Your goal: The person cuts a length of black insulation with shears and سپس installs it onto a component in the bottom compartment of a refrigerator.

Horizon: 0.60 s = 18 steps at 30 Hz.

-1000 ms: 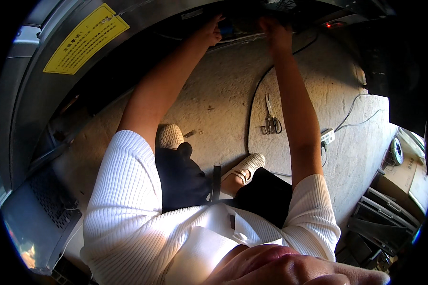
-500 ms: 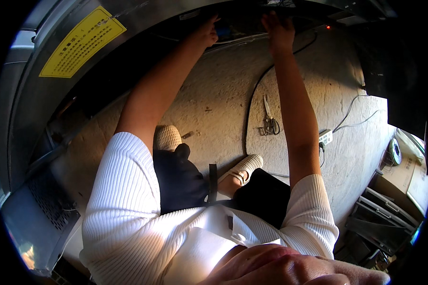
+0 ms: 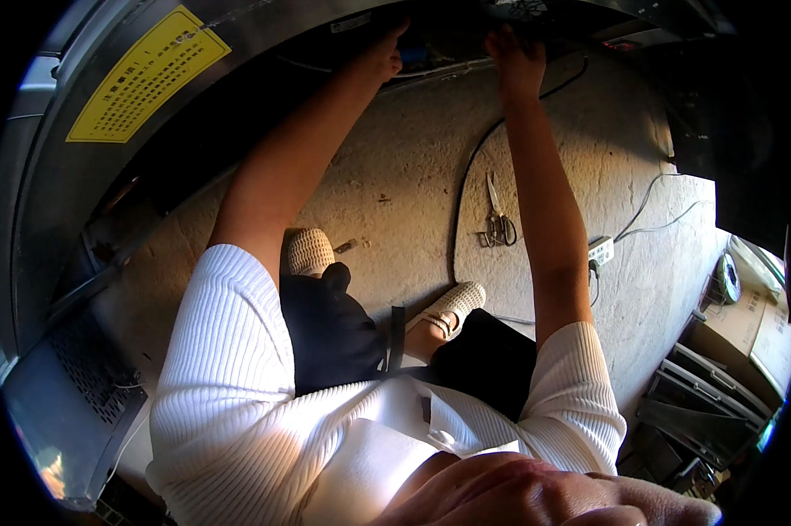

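While both your arms reach up under the grey metal housing [image 3: 264,53], your left hand [image 3: 382,60] and right hand [image 3: 516,63] touch its dark underside; grip cannot be told. Scissors [image 3: 498,223] lie on the concrete floor [image 3: 395,175] below the housing, power strip [image 3: 600,251] beside them.

Left arm: we stretch it forward and up, elbow nearly straight, bare below a white ribbed sleeve.
Left hand [image 3: 383,58]: fingers curled, knuckles toward us.
Right arm: raised alongside, straight.
Right hand [image 3: 515,61]: fingers bent upward into shadow, grip unclear.
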{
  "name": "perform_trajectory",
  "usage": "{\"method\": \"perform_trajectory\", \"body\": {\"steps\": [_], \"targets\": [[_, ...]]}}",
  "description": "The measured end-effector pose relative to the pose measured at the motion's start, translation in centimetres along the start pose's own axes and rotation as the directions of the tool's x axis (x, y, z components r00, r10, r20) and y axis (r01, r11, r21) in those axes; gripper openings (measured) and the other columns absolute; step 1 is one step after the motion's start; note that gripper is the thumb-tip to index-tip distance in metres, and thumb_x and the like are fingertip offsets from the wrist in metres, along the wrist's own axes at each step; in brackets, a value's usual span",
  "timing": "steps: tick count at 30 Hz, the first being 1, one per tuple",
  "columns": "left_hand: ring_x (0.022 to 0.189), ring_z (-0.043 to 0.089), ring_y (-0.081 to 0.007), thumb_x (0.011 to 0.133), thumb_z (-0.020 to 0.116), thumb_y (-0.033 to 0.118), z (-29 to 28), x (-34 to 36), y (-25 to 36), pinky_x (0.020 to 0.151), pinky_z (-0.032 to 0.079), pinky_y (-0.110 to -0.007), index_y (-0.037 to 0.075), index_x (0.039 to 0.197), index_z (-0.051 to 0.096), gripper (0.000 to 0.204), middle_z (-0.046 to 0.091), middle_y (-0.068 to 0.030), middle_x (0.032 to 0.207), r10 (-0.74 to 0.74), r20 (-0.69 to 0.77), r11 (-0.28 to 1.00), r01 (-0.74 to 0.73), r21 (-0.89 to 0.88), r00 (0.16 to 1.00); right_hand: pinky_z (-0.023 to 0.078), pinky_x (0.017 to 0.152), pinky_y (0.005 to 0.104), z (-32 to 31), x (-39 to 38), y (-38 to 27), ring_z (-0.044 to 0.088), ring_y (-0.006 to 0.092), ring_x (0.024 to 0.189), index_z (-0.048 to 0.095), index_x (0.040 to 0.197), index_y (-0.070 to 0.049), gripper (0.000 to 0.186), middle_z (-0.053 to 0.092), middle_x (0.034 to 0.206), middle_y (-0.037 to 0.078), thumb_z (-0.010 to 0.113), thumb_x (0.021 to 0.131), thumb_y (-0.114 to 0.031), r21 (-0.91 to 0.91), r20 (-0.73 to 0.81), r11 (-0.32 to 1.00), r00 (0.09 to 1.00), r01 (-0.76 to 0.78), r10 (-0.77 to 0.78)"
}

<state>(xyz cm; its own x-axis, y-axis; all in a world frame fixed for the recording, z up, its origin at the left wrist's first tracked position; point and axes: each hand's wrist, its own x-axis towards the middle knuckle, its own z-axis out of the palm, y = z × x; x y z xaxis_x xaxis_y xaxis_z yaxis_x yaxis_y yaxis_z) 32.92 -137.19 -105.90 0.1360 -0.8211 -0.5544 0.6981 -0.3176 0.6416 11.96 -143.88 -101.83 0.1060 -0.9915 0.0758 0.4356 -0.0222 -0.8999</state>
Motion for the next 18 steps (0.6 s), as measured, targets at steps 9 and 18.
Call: {"method": "perform_trajectory", "body": {"steps": [9, 18], "targets": [[0.042, 0.022, -0.0063, 0.08, 0.077, 0.042, -1.4, 2.3, 0.0, 0.04, 0.015, -0.022, 0.012, 0.134, 0.048, 0.067, 0.023, 0.005, 0.054, 0.022, 0.031, 1.0, -0.022, 0.0, 0.999, 0.061, 0.075, 0.0378, 0.7, -0.6, -0.5, 0.066, 0.03, 0.095, 0.027, 0.136, 0.005, 0.062, 0.058, 0.111, 0.02, 0.065, 0.087, -0.001, -0.054, -0.097, 0.998, 0.995, -0.038, 0.033], [0.041, 0.023, -0.0062, 0.081, 0.077, 0.033, -0.2, 2.7, 0.0, 0.039, 0.014, -0.022, 0.014, 0.101, 0.065, 0.03, 0.03, 0.0052, 0.053, -0.021, -0.116, 0.998, 0.013, -0.065, 0.993, 0.057, 0.086, 0.0418, -0.1, 0.3, -1.1, 0.064, 0.0342, 0.102, 0.037, 0.125, 0.006, 0.043, 0.057, 0.117, 0.023, 0.06, 0.09, -0.004, -0.04, 0.021, 0.999, 1.0, 0.012, -0.011]]}}
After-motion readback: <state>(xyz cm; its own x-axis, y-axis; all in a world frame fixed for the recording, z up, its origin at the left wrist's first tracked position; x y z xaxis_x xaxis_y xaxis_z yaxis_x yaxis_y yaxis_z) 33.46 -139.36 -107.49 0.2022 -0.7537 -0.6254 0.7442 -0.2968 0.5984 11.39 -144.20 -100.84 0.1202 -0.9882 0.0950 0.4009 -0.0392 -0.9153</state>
